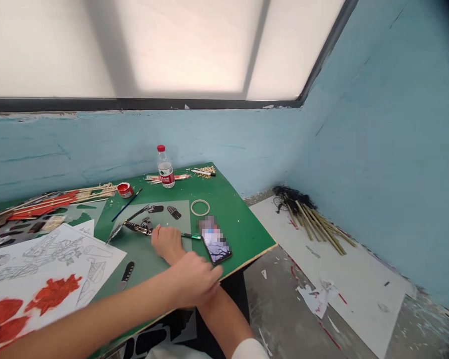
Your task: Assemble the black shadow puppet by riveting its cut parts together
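My left hand (196,280) reaches across from the left and lies over my right wrist, its fingers closed round it. My right hand (167,244) rests on the grey-green mat (155,259) with its fingers curled. A green pen-like tool (191,236) sticks out past its right side; whether the fingers grip it is hidden. Just left of that hand lies a black piece with silvery metal parts (138,228), with dark cut-outs (174,213) beyond. A smartphone (215,242) lies to the right, below a pale ring (200,207). A black-handled knife (127,274) lies nearer me.
On the green table (243,234) are a water bottle (166,169), a red paint pot (124,190), a blue brush (127,204), thin sticks (78,195) and drawn sheets (56,254). Right of the table's edge, bamboo sticks (318,224) and paper scraps (316,299) lie on the floor.
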`<state>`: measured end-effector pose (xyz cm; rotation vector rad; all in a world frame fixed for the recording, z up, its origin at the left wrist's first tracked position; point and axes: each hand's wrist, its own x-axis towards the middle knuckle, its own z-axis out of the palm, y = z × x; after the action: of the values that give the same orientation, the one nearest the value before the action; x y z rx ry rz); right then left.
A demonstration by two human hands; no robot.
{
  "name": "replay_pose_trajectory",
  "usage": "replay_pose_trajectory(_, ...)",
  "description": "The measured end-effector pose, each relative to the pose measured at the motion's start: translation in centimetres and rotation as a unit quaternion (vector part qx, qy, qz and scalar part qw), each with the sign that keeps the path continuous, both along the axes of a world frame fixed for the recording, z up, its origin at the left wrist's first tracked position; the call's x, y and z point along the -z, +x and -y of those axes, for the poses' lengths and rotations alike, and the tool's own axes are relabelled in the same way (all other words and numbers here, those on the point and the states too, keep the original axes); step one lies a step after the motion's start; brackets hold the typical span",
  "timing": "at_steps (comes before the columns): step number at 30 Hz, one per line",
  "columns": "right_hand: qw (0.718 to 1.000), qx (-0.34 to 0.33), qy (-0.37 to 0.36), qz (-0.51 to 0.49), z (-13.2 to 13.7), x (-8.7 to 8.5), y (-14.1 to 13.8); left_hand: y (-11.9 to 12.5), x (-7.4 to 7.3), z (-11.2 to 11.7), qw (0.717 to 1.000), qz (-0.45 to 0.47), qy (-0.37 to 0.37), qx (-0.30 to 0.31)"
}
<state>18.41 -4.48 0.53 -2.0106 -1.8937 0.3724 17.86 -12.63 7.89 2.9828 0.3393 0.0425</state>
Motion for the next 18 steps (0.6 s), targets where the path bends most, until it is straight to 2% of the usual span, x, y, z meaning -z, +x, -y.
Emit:
replay_pose_trajectory(1,1.000,-0.001,-0.003,-0.001,-0.1,0.1,0.0,-2.2,0.1,0.7,0.997,0.042,-0.062,-0.025)
replay_pose_trajectory(2,1.000,0.002,-0.006,-0.001,-0.3,0.1,0.1,-4.6,0.5,1.1,0.985,0.076,-0.132,-0.077)
replay_pose_trajectory(3,1.000,0.006,-0.009,-0.001,-0.4,0.2,0.1,-6.9,1.0,1.0,0.963,0.101,-0.204,-0.146)
replay_pose_trajectory(4,1.000,0.008,-0.012,-0.001,-0.5,0.3,0.1,-9.3,1.7,0.6,0.924,0.125,-0.280,-0.229)
replay_pose_trajectory(5,1.000,0.009,-0.014,-0.001,-0.6,0.4,0.1,-11.5,2.6,-0.2,0.861,0.159,-0.357,-0.324)
replay_pose_trajectory(6,1.000,0.010,-0.016,-0.001,-0.7,0.5,0.2,-13.6,3.4,-1.2,0.778,0.193,-0.436,-0.410)
replay_pose_trajectory(8,1.000,0.011,-0.018,0.000,-0.7,0.5,0.2,-17.0,4.9,-3.7,0.578,0.255,-0.572,-0.523)
replay_pose_trajectory(9,1.000,0.011,-0.019,-0.001,-0.7,0.5,0.2,-18.2,5.3,-4.9,0.491,0.308,-0.610,-0.540)
replay_pose_trajectory(10,1.000,0.010,-0.020,-0.001,-0.7,0.5,0.2,-19.2,5.5,-6.1,0.420,0.353,-0.638,-0.542)
replay_pose_trajectory(11,1.000,0.009,-0.021,-0.001,-0.7,0.5,0.2,-19.9,5.6,-7.2,0.367,0.384,-0.669,-0.520)
replay_pose_trajectory(12,1.000,0.009,-0.022,-0.001,-0.8,0.5,0.2,-20.3,5.5,-8.2,0.334,0.399,-0.697,-0.494)
replay_pose_trajectory(13,1.000,0.008,-0.023,-0.002,-0.8,0.5,0.3,-20.5,5.3,-9.0,0.314,0.408,-0.717,-0.470)
replay_pose_trajectory(14,1.000,0.008,-0.023,-0.001,-0.8,0.5,0.3,-20.6,5.1,-9.7,0.306,0.414,-0.733,-0.445)
replay_pose_trajectory(16,1.000,0.011,-0.023,0.000,-0.9,0.6,0.3,-20.4,4.9,-10.9,0.310,0.414,-0.745,-0.421)
replay_pose_trajectory(18,1.000,0.015,-0.023,0.002,-1.0,0.6,0.2,-20.3,5.0,-11.8,0.334,0.414,-0.742,-0.408)
